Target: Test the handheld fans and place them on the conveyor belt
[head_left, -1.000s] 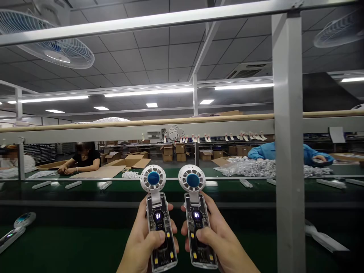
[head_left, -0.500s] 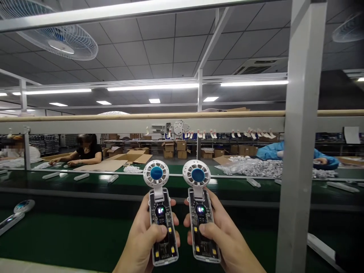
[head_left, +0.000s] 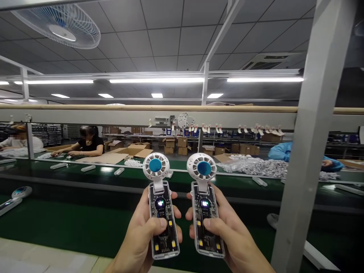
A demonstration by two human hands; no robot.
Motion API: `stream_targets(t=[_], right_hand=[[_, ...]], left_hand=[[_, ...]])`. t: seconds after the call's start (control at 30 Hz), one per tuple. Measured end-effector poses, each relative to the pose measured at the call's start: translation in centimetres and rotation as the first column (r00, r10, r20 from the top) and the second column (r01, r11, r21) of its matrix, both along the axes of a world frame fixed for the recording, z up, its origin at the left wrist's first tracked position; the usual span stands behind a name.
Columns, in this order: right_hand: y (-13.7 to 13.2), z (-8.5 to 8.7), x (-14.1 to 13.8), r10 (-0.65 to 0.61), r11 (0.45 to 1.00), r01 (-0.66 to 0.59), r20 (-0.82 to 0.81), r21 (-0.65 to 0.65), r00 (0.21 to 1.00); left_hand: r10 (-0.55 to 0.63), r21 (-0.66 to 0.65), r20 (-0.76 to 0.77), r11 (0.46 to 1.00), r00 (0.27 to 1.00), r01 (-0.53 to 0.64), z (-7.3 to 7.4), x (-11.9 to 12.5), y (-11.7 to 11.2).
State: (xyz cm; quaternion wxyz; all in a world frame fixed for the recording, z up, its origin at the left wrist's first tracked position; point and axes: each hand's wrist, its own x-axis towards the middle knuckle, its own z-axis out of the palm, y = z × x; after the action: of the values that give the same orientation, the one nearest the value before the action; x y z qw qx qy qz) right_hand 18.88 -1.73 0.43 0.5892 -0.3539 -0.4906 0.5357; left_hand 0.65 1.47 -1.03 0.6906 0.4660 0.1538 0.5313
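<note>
My left hand (head_left: pixel 150 227) is closed round a handheld fan (head_left: pixel 164 242), its thumb pressed on the front. My right hand (head_left: pixel 227 227) grips a second handheld fan (head_left: pixel 209 242) in the same way. Both fans stand upright side by side, a little apart. Each has a round white head with a blue centre and a clear case showing a dark circuit board. Small displays glow on both boards, too blurred to read. The fan blades cannot be made out.
Beneath the hands runs a green conveyor belt (head_left: pixel 85 223). Another handheld fan (head_left: pixel 17 199) lies at left. A grey post (head_left: pixel 315 125) rises close on the right. Across the line sit co-workers, one in black (head_left: pixel 89 142), near cardboard and a heap of small white parts (head_left: pixel 256 167).
The view has shifted slightly, so the surroundings sit higher and the post leans further right. Both fans are still held, now a little wider apart. Their displays look different.
</note>
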Motion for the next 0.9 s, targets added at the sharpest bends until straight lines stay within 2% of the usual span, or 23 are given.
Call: stream_targets(t=[0.2,0.5,0.73,0.83,0.9], right_hand=[[0.0,-0.1,-0.1,0.005,0.996,-0.007,0.024,0.085,1.000],[0.3,-0.5,0.0,-0.070,0.993,0.065,0.048,0.101,0.996],[0.5,-0.4,-0.2,-0.108,0.991,0.104,0.045,0.085,0.993],[0.8,-0.6,-0.2,-0.141,0.990,0.139,0.046,0.037,0.989],[1.2,-0.8,-0.3,-0.067,0.997,0.068,0.033,-0.030,0.997]], left_hand=[[-0.022,0.071,-0.015,0.997,1.000,0.023,0.1,-0.3,-0.2],[-0.018,0.141,-0.066,0.990,0.998,0.027,-0.1,-0.4,0.5],[-0.001,0.137,-0.092,0.990,0.996,0.014,-0.1,-0.4,0.9],[0.009,0.130,-0.088,0.992,0.996,0.002,-0.1,-0.3,0.9],[0.012,0.130,-0.086,0.992,0.996,0.000,-0.1,-0.3,0.9]])
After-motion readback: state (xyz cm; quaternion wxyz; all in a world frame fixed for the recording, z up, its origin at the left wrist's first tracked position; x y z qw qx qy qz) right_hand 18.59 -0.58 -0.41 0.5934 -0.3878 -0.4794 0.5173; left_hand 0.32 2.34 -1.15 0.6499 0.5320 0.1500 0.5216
